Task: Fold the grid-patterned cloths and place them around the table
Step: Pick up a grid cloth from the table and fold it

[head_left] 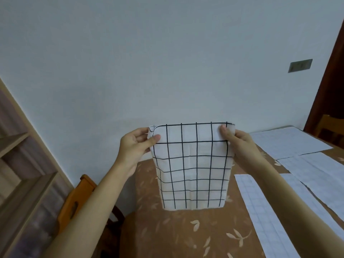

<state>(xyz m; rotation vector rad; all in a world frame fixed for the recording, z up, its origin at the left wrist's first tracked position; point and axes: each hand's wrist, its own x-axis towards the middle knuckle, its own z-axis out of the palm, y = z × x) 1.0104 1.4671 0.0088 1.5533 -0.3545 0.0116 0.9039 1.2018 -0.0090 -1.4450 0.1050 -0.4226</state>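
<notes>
1. The black-gridded white cloth (193, 164) hung upright above the table (167, 235), held by its top corners. Whether its lower edge touched the tabletop could not be judged.
2. The left hand (135, 144) pinched the top left corner, thumb in front and fingers behind.
3. The right hand (239, 139) pinched the top right corner in the same way.
4. Paler gridded cloths lay flat on the table's right side — a far sheet (286, 140), a nearer sheet (316, 170) and a narrow strip (260, 211).
5. A wooden chair (78, 200) stood at the table's left edge.
</notes>
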